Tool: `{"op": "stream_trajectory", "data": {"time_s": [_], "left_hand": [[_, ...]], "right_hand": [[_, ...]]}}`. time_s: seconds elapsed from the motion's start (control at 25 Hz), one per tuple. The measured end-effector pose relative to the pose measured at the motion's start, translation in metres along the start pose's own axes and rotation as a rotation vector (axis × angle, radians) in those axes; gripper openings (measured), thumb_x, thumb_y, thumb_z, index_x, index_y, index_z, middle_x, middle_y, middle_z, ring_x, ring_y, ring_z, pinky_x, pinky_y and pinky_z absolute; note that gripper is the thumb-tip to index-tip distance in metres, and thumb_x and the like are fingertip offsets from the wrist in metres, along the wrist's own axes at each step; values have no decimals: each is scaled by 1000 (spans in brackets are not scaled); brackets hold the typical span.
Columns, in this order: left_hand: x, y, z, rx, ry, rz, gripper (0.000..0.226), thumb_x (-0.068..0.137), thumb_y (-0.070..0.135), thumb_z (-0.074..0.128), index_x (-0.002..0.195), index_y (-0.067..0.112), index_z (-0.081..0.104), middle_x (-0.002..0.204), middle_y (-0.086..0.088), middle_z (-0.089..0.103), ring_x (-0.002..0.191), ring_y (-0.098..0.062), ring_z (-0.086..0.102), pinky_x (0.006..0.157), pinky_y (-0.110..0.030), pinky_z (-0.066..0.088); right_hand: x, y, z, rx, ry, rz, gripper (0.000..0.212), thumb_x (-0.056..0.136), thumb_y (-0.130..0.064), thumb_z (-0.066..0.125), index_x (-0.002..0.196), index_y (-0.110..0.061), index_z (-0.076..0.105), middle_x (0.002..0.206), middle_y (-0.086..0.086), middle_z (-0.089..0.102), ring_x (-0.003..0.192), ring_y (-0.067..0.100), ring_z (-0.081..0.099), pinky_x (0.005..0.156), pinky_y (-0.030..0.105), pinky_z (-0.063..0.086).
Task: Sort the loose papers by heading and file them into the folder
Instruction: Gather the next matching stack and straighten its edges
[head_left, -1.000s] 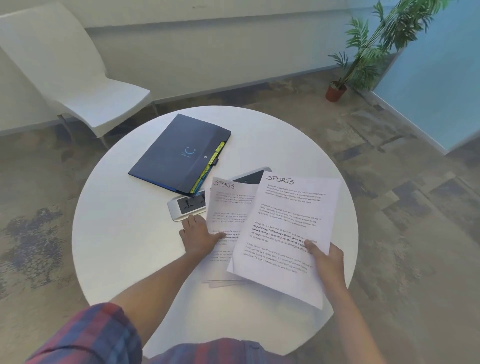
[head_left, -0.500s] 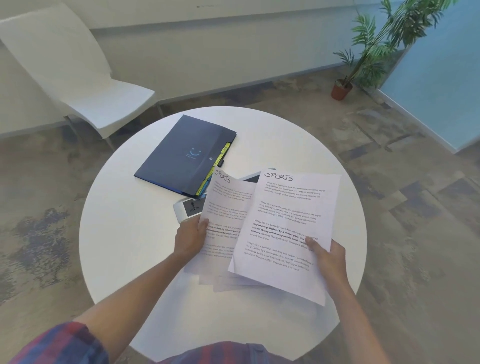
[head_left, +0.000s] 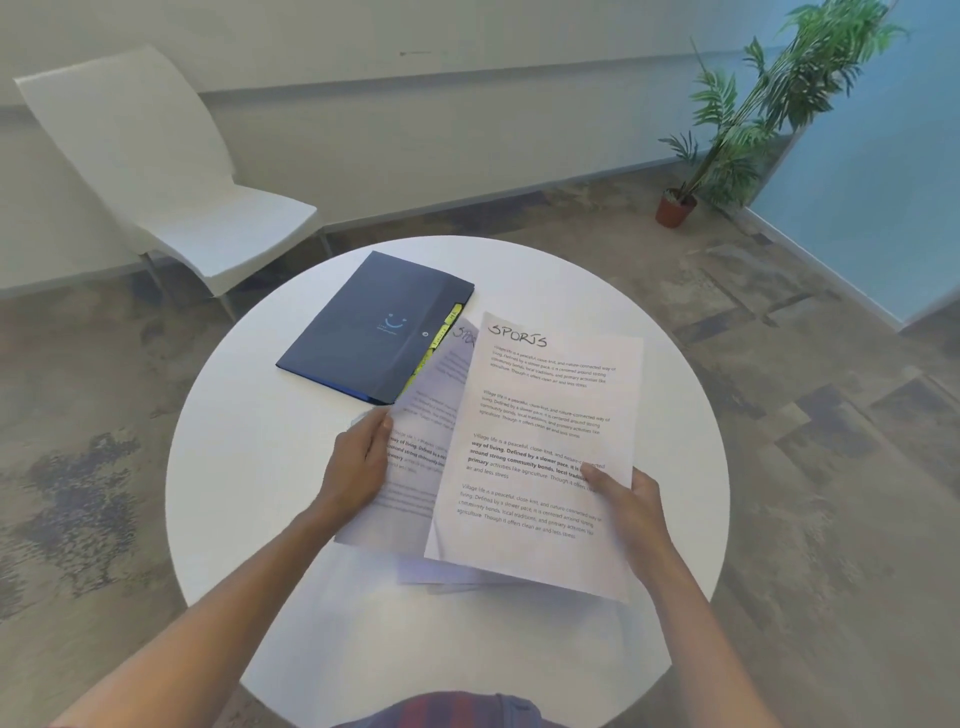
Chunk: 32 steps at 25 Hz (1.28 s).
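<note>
Above a round white desk (head_left: 249, 467), the right hand (head_left: 631, 501) pinches a limp, light "SPORTS" sheet (head_left: 540, 415) at its edge while the left hand (head_left: 358, 467) grips more loose papers (head_left: 415, 467) beside the closed folder (head_left: 374, 327).

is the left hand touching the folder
Apart. In the head view the left hand grips a sheet, and bare table shows between its knuckles and the folder.

Bare forearms, red-blue plaid shirt (head_left: 457, 712)
</note>
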<state>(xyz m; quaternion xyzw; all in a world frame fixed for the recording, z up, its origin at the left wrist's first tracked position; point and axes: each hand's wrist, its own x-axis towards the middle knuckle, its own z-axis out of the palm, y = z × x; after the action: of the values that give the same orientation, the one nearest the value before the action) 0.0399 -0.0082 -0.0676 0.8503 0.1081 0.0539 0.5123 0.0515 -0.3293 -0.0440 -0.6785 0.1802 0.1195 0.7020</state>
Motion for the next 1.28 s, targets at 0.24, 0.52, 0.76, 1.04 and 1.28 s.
{"op": "stream_trajectory", "data": {"time_s": [0.24, 0.52, 0.76, 1.04, 1.28], "left_hand": [[-12, 53, -9, -503, -40, -167, 25, 105, 20, 42, 111, 15, 66, 94, -4, 77, 83, -22, 74, 73, -38, 60], [-22, 79, 4, -599, -118, -221, 31, 106, 31, 40, 110, 19, 68, 99, 2, 76, 92, -17, 71, 78, -31, 55], [-25, 76, 19, -614, -267, -300, 21, 95, 17, 62, 115, 16, 65, 109, -9, 75, 94, -28, 74, 79, -41, 61], [-25, 65, 7, -685, -311, -306, 27, 95, 9, 60, 121, 10, 64, 114, -11, 73, 103, -32, 71, 90, -47, 57], [-18, 69, 3, -523, -301, -207, 26, 93, 15, 64, 119, 17, 66, 112, -2, 74, 102, -28, 70, 90, -49, 57]], "right_hand": [[-3, -21, 24, 69, -69, -19, 16, 89, -7, 68, 104, -5, 73, 100, 12, 78, 84, 25, 76, 69, 32, 62], [-7, -33, 34, 71, -113, -53, 18, 90, -8, 68, 107, -4, 73, 100, 12, 78, 85, 25, 76, 66, 30, 60], [-18, -28, 43, -119, -39, -281, 24, 90, -9, 71, 112, -15, 68, 102, 1, 78, 97, 22, 74, 81, 33, 61], [-9, -52, 27, 129, -202, -97, 48, 86, -15, 74, 132, -12, 60, 117, 10, 74, 106, 30, 71, 86, 38, 57], [-6, -57, 47, 57, -179, -150, 22, 90, -14, 70, 108, -3, 74, 105, 13, 77, 96, 31, 74, 80, 36, 61]]}}
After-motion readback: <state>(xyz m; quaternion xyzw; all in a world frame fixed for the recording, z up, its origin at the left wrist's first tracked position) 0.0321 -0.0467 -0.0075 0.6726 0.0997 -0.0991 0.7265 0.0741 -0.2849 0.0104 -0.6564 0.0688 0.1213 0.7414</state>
